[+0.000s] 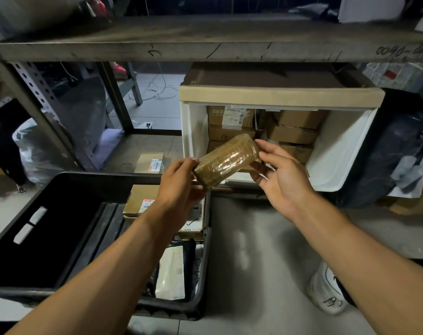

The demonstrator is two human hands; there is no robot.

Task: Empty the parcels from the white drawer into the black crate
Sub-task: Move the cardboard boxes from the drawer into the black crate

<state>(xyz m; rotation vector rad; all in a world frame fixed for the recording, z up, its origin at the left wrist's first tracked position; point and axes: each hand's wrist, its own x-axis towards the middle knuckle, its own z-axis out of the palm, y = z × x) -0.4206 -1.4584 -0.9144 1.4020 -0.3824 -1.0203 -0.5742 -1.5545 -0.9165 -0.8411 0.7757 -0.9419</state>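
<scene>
Progress partial: left hand point(179, 187) gripping taped parcel point(226, 160), right hand point(281, 177) open beside it; several parcels below in black crate point(200, 274), boxes beyond in white drawer point(338, 151).

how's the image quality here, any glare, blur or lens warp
Head view: dim, with glare on the taped parcel between left hand and right hand; the black crate interior is nearly lost in shadow; the upper shelf bows from wide-angle distortion; top-left corner blurred.
</scene>
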